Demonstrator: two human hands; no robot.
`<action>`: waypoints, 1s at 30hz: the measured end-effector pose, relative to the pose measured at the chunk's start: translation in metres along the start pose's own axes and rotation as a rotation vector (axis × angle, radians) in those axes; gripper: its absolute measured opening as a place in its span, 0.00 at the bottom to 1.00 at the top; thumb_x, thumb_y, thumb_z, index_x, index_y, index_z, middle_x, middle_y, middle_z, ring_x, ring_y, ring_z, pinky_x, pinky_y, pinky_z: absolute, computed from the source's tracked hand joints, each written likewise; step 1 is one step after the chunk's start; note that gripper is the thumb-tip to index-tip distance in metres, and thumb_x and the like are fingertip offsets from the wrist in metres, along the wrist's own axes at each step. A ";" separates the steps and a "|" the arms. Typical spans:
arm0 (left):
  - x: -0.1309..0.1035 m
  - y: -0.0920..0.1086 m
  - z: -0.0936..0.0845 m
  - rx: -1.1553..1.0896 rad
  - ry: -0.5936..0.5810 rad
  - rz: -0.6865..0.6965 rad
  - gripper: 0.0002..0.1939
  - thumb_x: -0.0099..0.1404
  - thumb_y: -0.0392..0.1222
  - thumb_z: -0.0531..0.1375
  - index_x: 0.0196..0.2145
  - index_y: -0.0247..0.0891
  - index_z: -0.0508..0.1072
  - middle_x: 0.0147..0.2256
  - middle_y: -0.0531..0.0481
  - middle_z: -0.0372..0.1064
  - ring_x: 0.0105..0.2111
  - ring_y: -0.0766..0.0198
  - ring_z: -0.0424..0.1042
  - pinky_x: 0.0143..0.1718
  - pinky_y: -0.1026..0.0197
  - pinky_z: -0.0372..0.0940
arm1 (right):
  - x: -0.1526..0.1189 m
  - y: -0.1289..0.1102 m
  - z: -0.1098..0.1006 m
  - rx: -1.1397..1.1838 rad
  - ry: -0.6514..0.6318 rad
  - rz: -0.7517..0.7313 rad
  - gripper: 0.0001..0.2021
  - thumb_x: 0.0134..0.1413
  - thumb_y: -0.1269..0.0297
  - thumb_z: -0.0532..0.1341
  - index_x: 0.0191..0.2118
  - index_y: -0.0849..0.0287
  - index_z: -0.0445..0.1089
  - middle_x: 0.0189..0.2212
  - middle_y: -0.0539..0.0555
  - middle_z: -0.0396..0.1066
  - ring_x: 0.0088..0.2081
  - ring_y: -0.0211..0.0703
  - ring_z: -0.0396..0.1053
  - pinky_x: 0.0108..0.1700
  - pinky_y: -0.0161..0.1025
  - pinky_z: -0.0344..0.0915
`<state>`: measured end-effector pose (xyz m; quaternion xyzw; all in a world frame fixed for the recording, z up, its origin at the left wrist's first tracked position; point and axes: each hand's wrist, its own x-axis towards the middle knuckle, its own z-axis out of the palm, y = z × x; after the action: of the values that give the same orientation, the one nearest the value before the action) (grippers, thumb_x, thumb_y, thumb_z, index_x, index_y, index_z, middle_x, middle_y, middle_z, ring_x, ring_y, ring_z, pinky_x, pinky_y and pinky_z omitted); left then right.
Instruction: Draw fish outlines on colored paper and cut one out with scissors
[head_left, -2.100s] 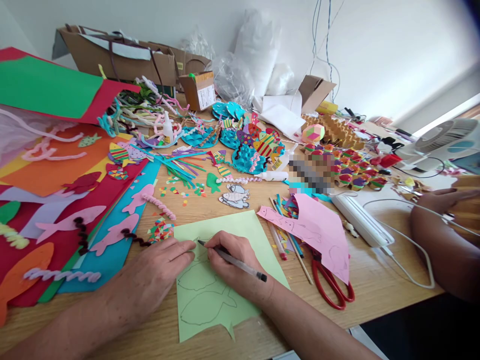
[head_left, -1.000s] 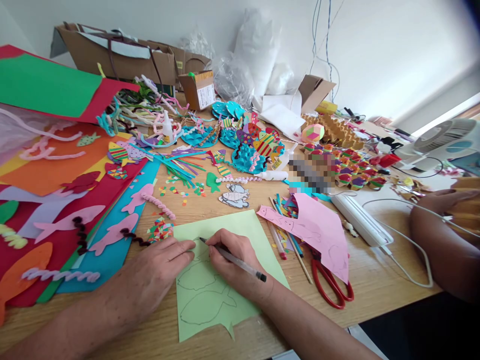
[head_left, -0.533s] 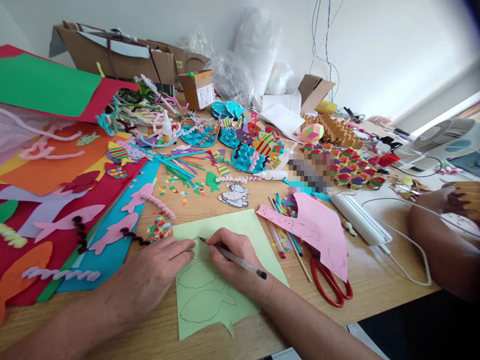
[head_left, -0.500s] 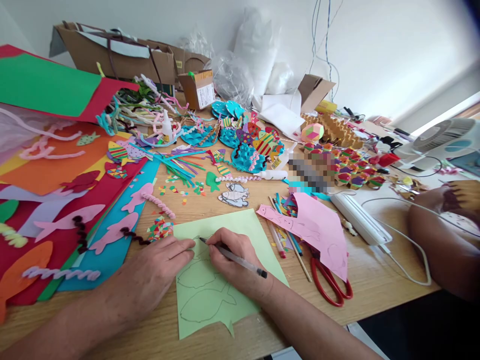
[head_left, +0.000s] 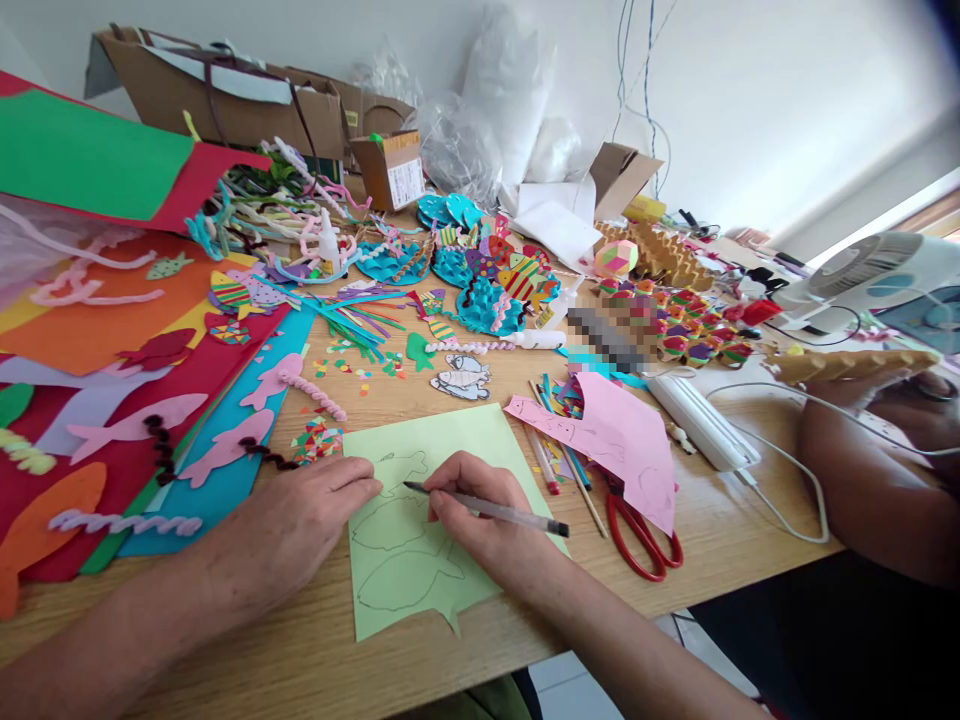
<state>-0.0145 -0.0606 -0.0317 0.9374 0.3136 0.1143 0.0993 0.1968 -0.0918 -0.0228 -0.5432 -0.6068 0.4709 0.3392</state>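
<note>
A light green sheet (head_left: pixel 487 440) with several fish outlines lies at the table's front. My right hand (head_left: pixel 480 510) grips a black-tipped clear pen (head_left: pixel 510 512), its point on the sheet near the upper fish outline. Flat on the sheet's left edge rests my left hand (head_left: pixel 315 510), fingers extended together, nothing in it. Beyond the sheet are grey-and-white fish cutouts (head_left: pixel 461 378). To the right, a pink sheet (head_left: pixel 630 450) with drawn outlines partly covers red-handled scissors (head_left: pixel 645 545).
Coloured paper sheets (head_left: pixel 217 400) with fish and pipe cleaners spread at left. Cardboard boxes (head_left: pixel 262 110) stand behind. A white power strip (head_left: pixel 701 420) with cables lies right, near another person's arm (head_left: pixel 862 470) and a white fan (head_left: pixel 847 275).
My right hand and the pen have shifted slightly down and right, showing more of the upper outline. The other person's hand now has a brown scalloped strip across it. The view has shifted a little.
</note>
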 end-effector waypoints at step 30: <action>-0.001 -0.003 -0.003 -0.084 0.001 0.014 0.24 0.55 0.23 0.43 0.37 0.38 0.75 0.40 0.46 0.71 0.37 0.62 0.70 0.36 0.63 0.66 | 0.004 0.013 0.014 -0.184 -0.049 -0.194 0.04 0.46 0.71 0.56 0.27 0.58 0.67 0.17 0.44 0.62 0.19 0.31 0.56 0.23 0.28 0.56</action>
<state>-0.0177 -0.0590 -0.0297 0.9346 0.3019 0.1286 0.1376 0.1881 -0.0914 -0.0401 -0.4989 -0.7054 0.3912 0.3169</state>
